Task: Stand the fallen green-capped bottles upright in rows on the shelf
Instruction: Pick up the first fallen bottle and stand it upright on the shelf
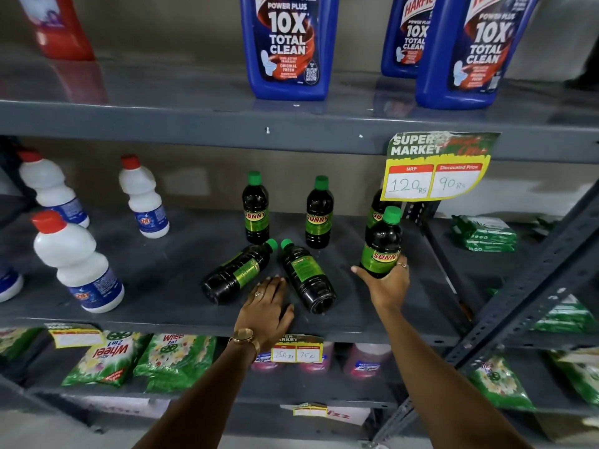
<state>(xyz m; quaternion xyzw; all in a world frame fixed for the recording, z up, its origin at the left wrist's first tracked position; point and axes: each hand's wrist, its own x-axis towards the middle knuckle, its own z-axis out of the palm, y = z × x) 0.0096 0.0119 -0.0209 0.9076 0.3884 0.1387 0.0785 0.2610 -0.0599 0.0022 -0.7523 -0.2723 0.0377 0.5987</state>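
On the grey middle shelf [162,286] two dark green-capped bottles stand upright at the back: one [255,209] on the left, one [319,213] to its right. A third upright bottle [377,205] is partly hidden behind the price tag. Two bottles lie on their sides, caps pointing toward the back: the left fallen bottle [238,272] and the right fallen bottle [306,277]. My right hand [387,285] grips the base of another bottle [382,243], held nearly upright above the shelf. My left hand [267,311] rests flat on the shelf between the fallen bottles, fingers apart.
White red-capped bottles [74,264] stand at the shelf's left. A yellow price tag [432,179] hangs from the upper shelf edge. Blue cleaner bottles [288,47] stand above. A slanted metal upright [534,286] runs at the right. Green detergent packs [175,358] lie below.
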